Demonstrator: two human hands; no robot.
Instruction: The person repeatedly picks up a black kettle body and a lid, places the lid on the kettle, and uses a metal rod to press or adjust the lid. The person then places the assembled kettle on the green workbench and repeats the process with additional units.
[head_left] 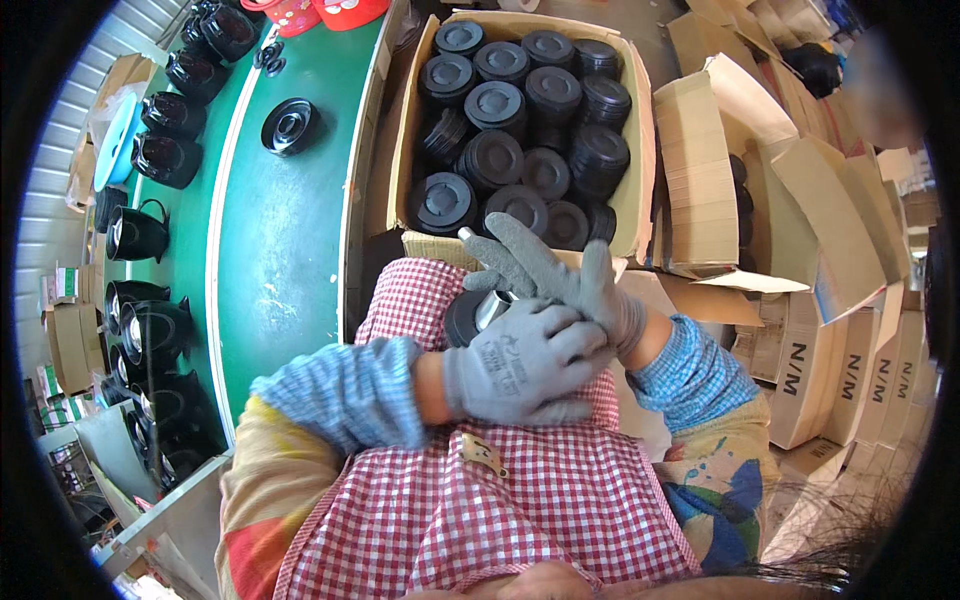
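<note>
Lays the grey-gloved left hand (525, 362) across the heel of the grey-gloved right hand (582, 288), touching it, fingers bent; cannot tell whether these grip anything. Holds the right hand released, fingers straight and spread toward the upper left, thumb raised. Has a black round piece (461, 320) with a silvery part (492, 311) just beyond the left hand, over the lap, partly hidden behind the glove; cannot tell whether touching it. Wears a red-and-white checked apron (480, 520) and blue checked sleeve covers (345, 395). Faces an open cardboard box (641, 160), packed with stacks of black discs (495, 105). Has another open carton (690, 170) to the right, and a row of upright brown boxes (800, 375) nearer. Has a green tabletop (285, 240) on the left, bearing a black dish-shaped part (290, 126) and, along the far-left side, glossy black pots (168, 160).
</note>
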